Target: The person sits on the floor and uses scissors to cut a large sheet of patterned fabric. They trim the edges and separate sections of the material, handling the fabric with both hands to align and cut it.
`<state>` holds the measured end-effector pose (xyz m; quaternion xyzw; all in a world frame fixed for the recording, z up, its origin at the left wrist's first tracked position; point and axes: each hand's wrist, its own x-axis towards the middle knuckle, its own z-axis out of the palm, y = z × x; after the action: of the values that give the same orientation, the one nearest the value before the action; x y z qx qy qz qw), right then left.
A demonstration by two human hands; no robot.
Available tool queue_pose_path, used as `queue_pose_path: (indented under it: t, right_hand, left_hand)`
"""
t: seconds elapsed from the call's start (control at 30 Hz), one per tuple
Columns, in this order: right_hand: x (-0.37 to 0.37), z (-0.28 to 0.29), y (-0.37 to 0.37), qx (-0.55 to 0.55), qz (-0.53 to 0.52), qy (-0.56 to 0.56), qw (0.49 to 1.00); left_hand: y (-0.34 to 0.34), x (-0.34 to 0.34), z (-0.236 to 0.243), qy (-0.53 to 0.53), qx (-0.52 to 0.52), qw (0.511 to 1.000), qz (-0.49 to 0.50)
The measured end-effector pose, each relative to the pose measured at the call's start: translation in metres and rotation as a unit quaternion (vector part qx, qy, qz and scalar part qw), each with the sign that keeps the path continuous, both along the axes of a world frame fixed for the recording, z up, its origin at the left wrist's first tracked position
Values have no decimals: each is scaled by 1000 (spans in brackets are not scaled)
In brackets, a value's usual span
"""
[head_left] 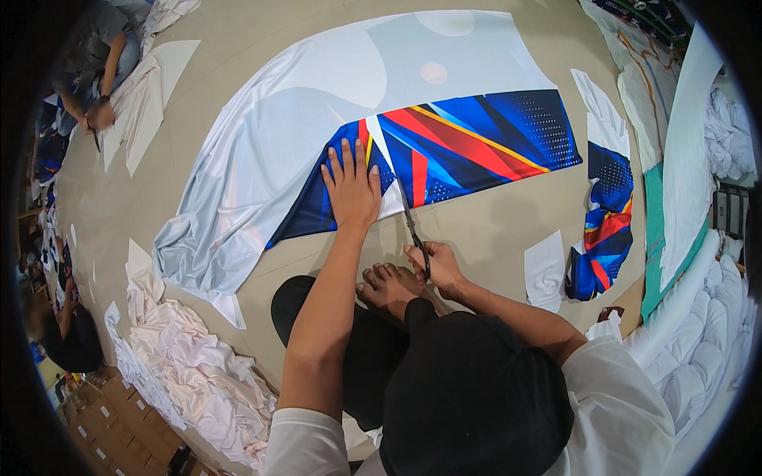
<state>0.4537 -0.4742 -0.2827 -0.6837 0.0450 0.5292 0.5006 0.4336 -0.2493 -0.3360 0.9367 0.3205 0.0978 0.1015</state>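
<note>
The right hand (441, 266) is holding the scissors (412, 225), blades reaching in past the near edge of the fabric (476, 151); the left hand (354, 192) is pressing flat, slightly spread, probably steadying the fabric, which is lying across the floor (484, 258).

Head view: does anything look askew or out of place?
The left end of the pale fabric is bunched in folds while its far part lies flat, and a patterned piece lies crumpled at right. Also, the bare foot is close to the scissors in the right hand.
</note>
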Motion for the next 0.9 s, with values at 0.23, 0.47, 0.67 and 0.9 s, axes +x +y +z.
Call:
queue_pose_path:
  t: [0.23,0.47,0.67,0.9]
  right_hand:
    - [0,-2,2,-5,-1,-4,1000]
    - [2,-2,0,-11,6,-11,1000]
    - [0,-5,-1,-7,0,-16,1000]
    - [-1,-2,-2,-6,7,-10,1000]
  left_hand:
    - [1,0,-1,-13,2,1000,-3]
    - [0,-1,0,-17,-1,1000,-1]
    - [0,0,2,-8,-1,1000,0]
    - [-1,0,1,-10,-1,1000,1]
